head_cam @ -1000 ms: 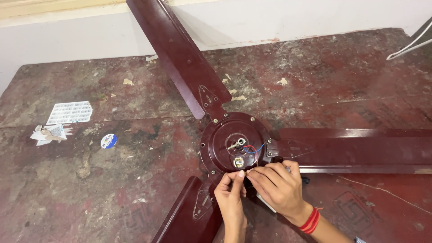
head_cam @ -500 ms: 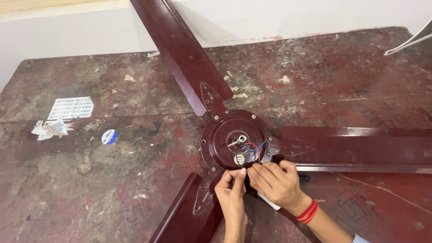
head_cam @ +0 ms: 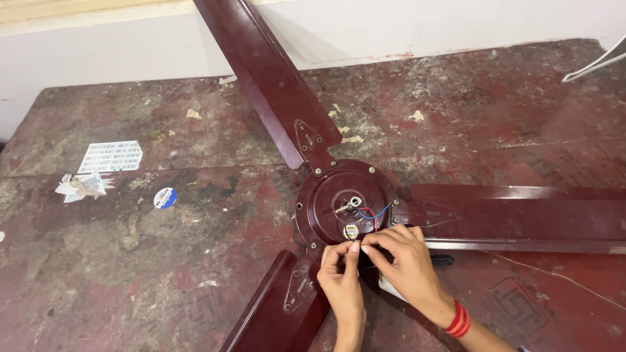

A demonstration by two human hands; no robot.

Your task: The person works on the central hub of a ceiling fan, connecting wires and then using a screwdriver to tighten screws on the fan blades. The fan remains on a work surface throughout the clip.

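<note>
Worn, dark red surface (head_cam: 130, 274), scuffed and stained, under everything. Nearest, at the bottom edge: left hand (head_cam: 342, 287) and right hand (head_cam: 404, 264), side by side, fingertips meeting at the near rim of the motor housing (head_cam: 345, 203) of a maroon ceiling fan. Both hands narrowed to a pinch on something too small to make out, just below a small round yellowish sticker (head_cam: 351, 231) on the housing. Red band (head_cam: 458, 319) around the right wrist. White object (head_cam: 391, 288) partly hidden beneath the right hand. Lower blade (head_cam: 274, 313) running off toward the bottom edge, just left of the left forearm. On the housing itself, a short metal shaft (head_cam: 352, 203) at the centre, with a red wire (head_cam: 370, 215) and a blue wire (head_cam: 375, 212) curling beside it. Right blade (head_cam: 521, 215) stretching flat to the frame's right edge. Further out on the left, a round blue-and-white sticker (head_cam: 165, 197), a torn paper scrap (head_cam: 81, 186) and a white printed label (head_cam: 111, 156). Upper blade (head_cam: 267, 78) reaching up past the far edge of the surface. Beyond, a pale wall (head_cam: 424, 26).
</note>
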